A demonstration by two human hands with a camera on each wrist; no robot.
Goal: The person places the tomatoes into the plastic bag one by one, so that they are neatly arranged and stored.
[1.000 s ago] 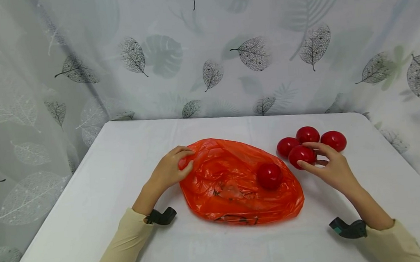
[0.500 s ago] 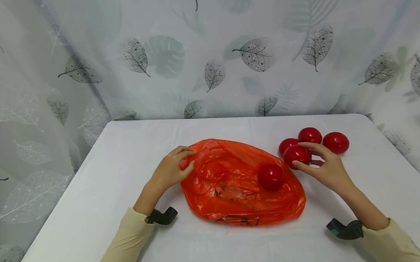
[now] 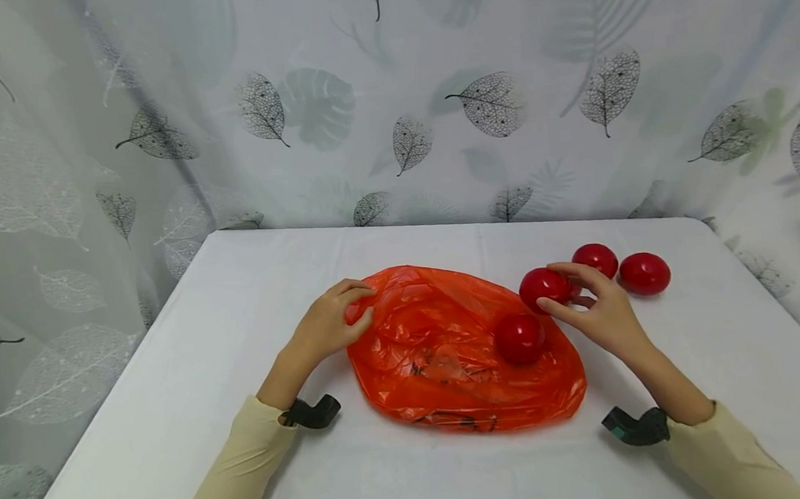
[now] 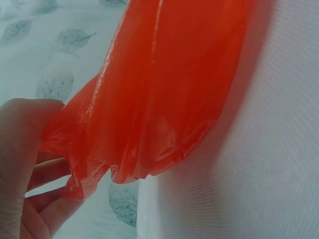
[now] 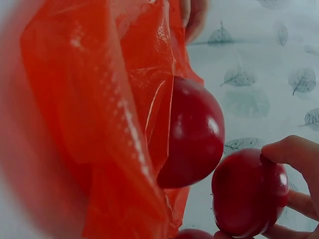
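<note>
A thin orange-red plastic bag (image 3: 414,334) lies spread on the white table. My left hand (image 3: 331,321) grips its left edge; in the left wrist view, the gathered film (image 4: 134,139) runs between thumb and fingers. On the bag's right part sits a glossy dark-red round fruit (image 3: 520,339), its exact kind unclear. In the right wrist view, this fruit (image 5: 194,134) is partly covered by the film. My right hand (image 3: 605,312) holds a similar red fruit (image 3: 542,288) between thumb and fingers, at the bag's upper right edge.
Two more red fruits, one nearer (image 3: 594,260) and one farther right (image 3: 645,273), rest beyond my right hand. Another is mostly hidden behind the held one. A leaf-patterned curtain (image 3: 338,176) hangs behind the white table (image 3: 267,268).
My right hand has carried the held fruit leftward from the group to the bag's edge. My left hand keeps its grip, and the bag and its fruit stay in place.
</note>
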